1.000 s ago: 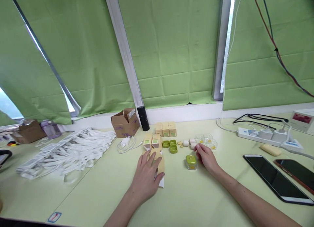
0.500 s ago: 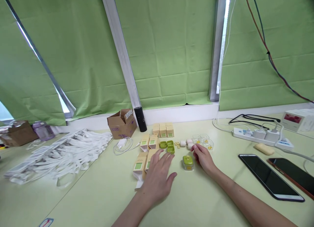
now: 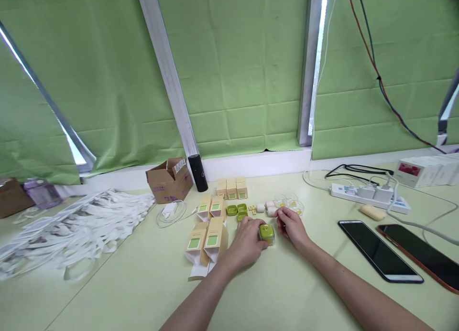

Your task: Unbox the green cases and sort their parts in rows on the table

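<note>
A small clear square container with a green lid (image 3: 267, 231) stands on the table in front of me. My left hand (image 3: 248, 242) is around its left side, thumb at the near edge. Just to its right, my right hand (image 3: 291, 226) is closed in a pinch; anything between the fingertips is too small to make out. White cylinders (image 3: 260, 207) lie beyond the hands, with clear cups with yellow centres (image 3: 294, 205) beside them. Green square lids (image 3: 232, 210) and tiny yellow pieces (image 3: 252, 209) lie to the left of the cylinders.
Small kraft boxes (image 3: 216, 238) with green labels stand left of my left hand. Behind are a cardboard carton (image 3: 170, 182) and a black cylinder (image 3: 198, 173). White straps (image 3: 82, 221) cover the left side. Two phones (image 3: 378, 250) and a power strip (image 3: 369, 197) lie at right.
My left hand has moved right from above the kraft boxes and taken hold of the green-lidded container. My right hand stays pinched beside it. The view has shifted slightly right.
</note>
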Action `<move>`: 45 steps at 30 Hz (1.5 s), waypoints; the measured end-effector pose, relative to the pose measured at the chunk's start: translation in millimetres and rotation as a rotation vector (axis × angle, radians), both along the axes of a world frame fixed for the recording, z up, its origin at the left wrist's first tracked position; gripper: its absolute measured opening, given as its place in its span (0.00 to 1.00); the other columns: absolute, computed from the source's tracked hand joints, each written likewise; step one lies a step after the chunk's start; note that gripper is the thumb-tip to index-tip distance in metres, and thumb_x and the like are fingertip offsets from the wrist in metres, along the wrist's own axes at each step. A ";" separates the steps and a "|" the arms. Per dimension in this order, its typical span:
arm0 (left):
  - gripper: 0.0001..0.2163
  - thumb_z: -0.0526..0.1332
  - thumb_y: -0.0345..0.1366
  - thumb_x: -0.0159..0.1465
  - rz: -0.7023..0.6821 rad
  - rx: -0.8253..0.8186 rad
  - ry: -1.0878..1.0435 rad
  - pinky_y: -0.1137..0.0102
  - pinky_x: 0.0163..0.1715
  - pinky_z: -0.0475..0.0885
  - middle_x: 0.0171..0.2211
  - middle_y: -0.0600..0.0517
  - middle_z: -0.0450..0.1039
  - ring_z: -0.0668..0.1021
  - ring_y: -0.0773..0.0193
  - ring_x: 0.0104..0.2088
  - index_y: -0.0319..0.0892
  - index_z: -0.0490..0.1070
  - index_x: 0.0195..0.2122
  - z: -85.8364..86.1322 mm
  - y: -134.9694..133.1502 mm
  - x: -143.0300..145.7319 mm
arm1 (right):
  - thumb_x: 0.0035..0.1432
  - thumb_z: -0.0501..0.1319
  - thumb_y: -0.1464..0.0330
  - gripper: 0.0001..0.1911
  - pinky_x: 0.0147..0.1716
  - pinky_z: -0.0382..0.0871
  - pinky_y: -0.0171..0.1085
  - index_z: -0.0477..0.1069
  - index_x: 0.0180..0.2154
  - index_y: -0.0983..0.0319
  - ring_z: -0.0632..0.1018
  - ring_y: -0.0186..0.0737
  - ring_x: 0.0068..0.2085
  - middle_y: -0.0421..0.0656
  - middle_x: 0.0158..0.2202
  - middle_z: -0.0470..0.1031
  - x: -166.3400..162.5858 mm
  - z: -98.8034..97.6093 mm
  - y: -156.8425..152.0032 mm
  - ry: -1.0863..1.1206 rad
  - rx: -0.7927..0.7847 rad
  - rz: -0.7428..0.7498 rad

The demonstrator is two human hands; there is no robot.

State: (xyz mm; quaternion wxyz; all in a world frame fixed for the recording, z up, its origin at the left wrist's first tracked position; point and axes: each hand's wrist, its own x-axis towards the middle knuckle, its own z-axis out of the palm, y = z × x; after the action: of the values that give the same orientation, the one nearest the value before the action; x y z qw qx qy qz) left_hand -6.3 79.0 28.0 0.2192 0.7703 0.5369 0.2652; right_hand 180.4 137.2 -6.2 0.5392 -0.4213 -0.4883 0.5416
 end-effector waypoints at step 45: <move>0.20 0.62 0.48 0.69 0.043 0.107 -0.646 0.62 0.49 0.73 0.48 0.44 0.76 0.78 0.55 0.49 0.43 0.71 0.57 5.3 -9.3 -2.7 | 0.64 0.65 0.55 0.15 0.40 0.74 0.45 0.78 0.47 0.56 0.81 0.48 0.45 0.48 0.49 0.81 -9.1 31.0 -48.7 0.478 -0.103 0.471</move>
State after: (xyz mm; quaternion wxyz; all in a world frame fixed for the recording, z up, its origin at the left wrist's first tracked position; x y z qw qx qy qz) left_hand -9.0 69.8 33.3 0.3317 0.6453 0.4408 0.5284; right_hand 171.3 88.5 24.8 0.4764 -0.1845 -0.4041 0.7587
